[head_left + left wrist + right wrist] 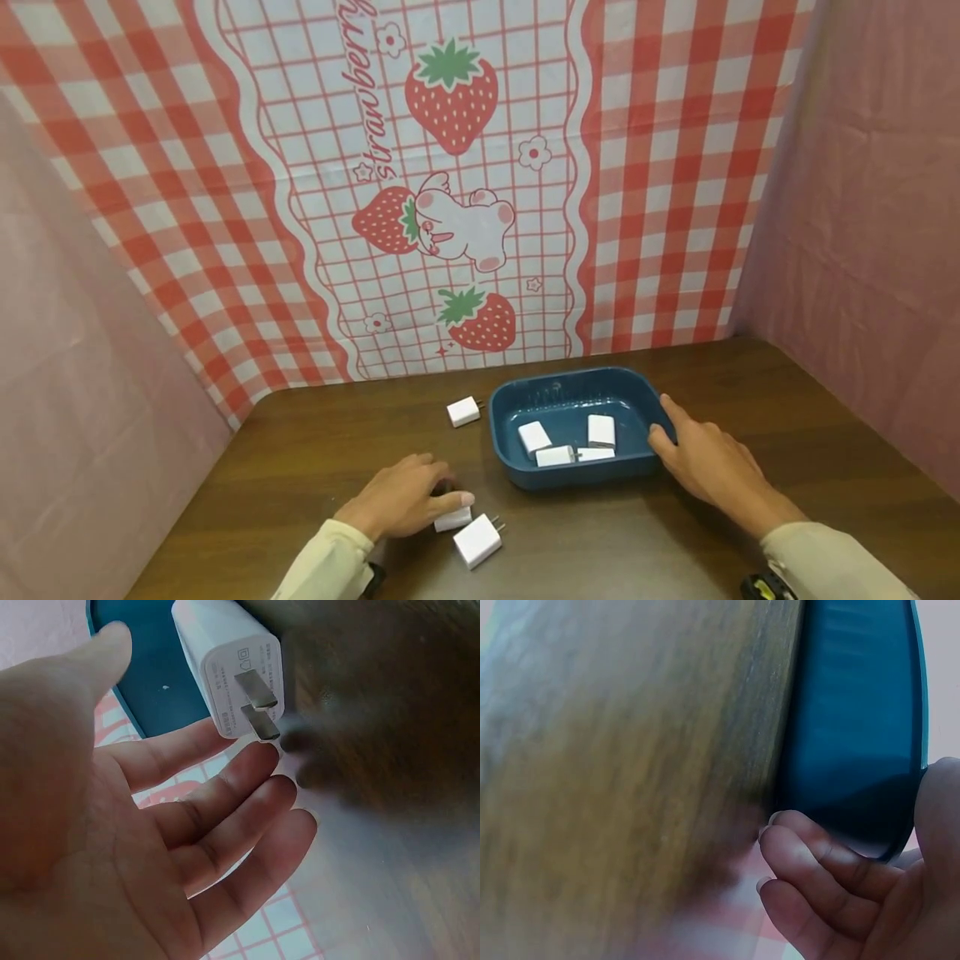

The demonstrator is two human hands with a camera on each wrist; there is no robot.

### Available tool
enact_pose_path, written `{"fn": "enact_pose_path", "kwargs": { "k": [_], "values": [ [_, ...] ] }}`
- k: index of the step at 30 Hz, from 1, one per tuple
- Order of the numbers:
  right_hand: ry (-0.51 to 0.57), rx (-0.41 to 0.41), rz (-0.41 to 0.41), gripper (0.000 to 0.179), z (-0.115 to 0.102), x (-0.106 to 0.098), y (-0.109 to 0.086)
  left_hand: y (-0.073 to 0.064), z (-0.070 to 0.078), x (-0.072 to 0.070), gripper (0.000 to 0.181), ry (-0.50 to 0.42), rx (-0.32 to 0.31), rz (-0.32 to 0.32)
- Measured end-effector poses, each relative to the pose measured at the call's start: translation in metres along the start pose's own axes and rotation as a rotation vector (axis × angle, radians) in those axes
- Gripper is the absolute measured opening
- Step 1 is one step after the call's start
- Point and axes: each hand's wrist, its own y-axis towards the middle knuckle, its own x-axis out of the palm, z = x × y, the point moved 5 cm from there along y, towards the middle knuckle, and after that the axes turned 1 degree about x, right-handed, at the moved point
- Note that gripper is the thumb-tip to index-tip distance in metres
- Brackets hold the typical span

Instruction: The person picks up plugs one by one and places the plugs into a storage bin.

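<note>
My left hand [408,497] is low over the table, beside a white plug-in charger [453,520] partly covered by its thumb. In the left wrist view, the thumb stands apart from a white charger [225,656] with two flat metal prongs, and the loosely bent fingers are close to it or touching it. Another charger [477,542] lies just in front, prongs to the right. My right hand [708,462] grips the right end of a blue plastic bin [525,477], thumb at the rim and fingers along the outer wall [855,712]. Several white chargers [602,431] lie inside the bin.
A further white charger [463,412] lies left of the bin, toward the back of the brown wooden table [600,550]. Behind the table hangs a strawberry-print checked cloth [457,317]. Pink cloth [862,250] hangs at both sides.
</note>
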Motion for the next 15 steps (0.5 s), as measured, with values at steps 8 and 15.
{"fn": "enact_pose_path", "kwargs": {
  "k": [8,15],
  "values": [
    [-0.004,0.005,-0.006,0.077,0.0017,-0.0030,0.0017,0.0000,0.0021,0.0030,0.060,0.031,0.030,0.003],
    [-0.011,-0.004,-0.005,0.076,0.0007,-0.0019,0.0038,-0.0018,0.0024,0.0021,0.048,0.023,0.032,-0.014]
  ]
}}
